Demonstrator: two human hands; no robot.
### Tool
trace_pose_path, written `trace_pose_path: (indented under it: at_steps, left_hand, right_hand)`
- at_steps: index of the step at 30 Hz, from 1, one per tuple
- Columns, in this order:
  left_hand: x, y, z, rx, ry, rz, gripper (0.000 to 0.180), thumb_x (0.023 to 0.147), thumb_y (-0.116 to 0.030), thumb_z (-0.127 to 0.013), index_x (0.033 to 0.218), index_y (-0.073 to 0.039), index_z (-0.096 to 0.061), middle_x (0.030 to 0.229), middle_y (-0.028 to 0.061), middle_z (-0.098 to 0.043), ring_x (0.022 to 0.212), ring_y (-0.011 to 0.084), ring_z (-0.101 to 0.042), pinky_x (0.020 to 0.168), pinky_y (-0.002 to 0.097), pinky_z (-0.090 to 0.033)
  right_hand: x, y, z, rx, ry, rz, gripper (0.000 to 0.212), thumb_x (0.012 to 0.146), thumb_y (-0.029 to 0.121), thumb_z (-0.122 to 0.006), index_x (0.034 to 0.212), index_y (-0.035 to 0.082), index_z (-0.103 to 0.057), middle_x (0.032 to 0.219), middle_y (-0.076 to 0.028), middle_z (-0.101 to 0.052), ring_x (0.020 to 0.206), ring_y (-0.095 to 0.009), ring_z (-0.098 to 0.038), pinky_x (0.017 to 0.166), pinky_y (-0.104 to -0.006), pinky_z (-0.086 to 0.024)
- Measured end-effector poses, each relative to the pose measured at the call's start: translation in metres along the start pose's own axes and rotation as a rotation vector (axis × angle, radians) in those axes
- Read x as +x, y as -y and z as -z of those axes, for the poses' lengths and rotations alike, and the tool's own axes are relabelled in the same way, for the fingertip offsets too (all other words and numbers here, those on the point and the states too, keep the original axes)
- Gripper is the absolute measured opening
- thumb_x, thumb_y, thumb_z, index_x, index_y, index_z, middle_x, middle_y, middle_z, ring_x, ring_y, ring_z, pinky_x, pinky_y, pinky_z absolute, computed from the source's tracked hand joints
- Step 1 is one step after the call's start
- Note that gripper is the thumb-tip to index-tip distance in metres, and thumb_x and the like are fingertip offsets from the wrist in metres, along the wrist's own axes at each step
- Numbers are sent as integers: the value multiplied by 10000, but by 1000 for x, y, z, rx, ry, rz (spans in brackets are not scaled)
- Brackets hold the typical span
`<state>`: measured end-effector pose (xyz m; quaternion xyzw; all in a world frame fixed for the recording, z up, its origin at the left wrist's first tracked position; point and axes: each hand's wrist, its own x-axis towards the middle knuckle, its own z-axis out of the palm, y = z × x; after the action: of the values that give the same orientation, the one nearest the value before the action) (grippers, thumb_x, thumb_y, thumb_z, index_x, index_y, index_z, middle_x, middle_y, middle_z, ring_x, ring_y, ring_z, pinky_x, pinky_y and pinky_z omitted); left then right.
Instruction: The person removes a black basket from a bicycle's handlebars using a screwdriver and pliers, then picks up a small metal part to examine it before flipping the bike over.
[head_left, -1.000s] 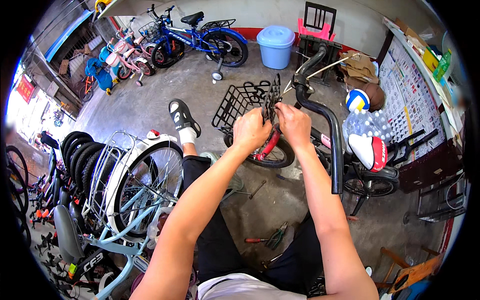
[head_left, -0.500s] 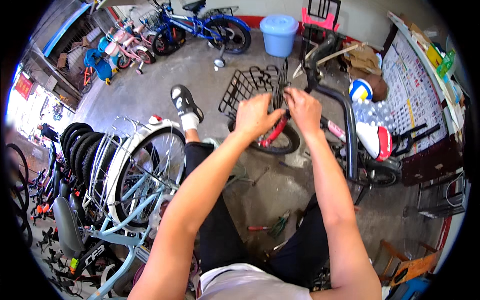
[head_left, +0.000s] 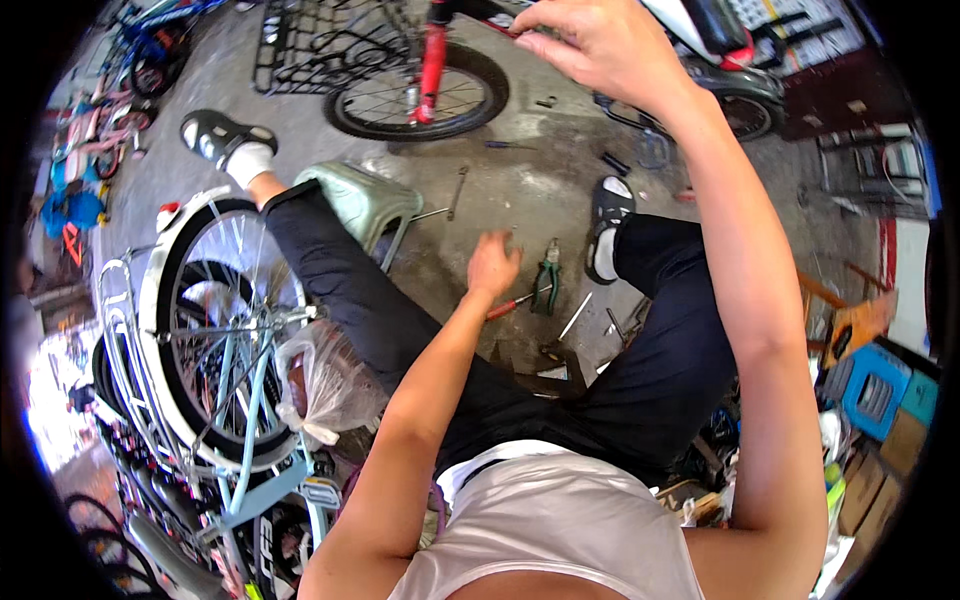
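Observation:
My left hand reaches low over the floor, its fingers apart and nothing seen in them. Just right of it lie green-handled pliers and a screwdriver with a red handle. Up at the top edge, my right hand is bent with thumb and forefinger close together; what they pinch, if anything, I cannot make out. Left of this hand stands a bicycle with a red front fork, a black-tyred front wheel and a black wire basket. Its handlebar is out of view.
A pale green stool stands by my left leg, a spanner on the floor beyond. On the left are a light blue bicycle's white-rimmed wheel and a clear plastic bag. A blue plastic box sits at right.
My left hand has left the front of the bicycle and come down toward the floor tools. My right hand stays up by the bicycle. The view has tilted downward.

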<state>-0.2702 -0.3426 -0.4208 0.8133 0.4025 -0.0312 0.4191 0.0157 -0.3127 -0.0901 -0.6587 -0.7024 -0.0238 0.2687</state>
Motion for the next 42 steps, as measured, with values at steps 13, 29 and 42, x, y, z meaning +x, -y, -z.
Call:
trace_pose_path:
  at_steps: [13, 29, 42]
  left_hand:
    - [-36, 31, -106, 108, 354, 0, 419, 965, -334, -674, 1278, -57, -706, 1229, 186, -737, 1159, 362, -696, 984, 458, -537]
    - [-18, -488, 6, -152, 455, -1107, 307, 1052, -222, -657, 1272, -11, -698, 1104, 78, -753, 998, 115, -669, 887, 279, -527]
    - [-1, -468, -66, 361, 313, -1158, 351, 949, -232, -710, 1226, -17, -703, 1074, 158, -747, 969, 295, -732, 865, 400, -560]
  right_hand:
    - [-338, 10, 127, 100, -459, -899, 275, 1034, 286, -683, 1153, 54, -769, 846, 38, -675, 757, -46, -552, 679, -245, -449]
    - [-760, 146, -43, 501, -963, -2345, 404, 972, 404, -718, 1088, 18, -685, 681, 18, -493, 519, -113, -415, 464, -327, -322]
    - [-824, 92, -101, 439, -249, -2656, 1185, 756, 742, -767, 1549, -62, -407, 1518, -257, -540, 1318, -411, -603, 1057, -511, -497]
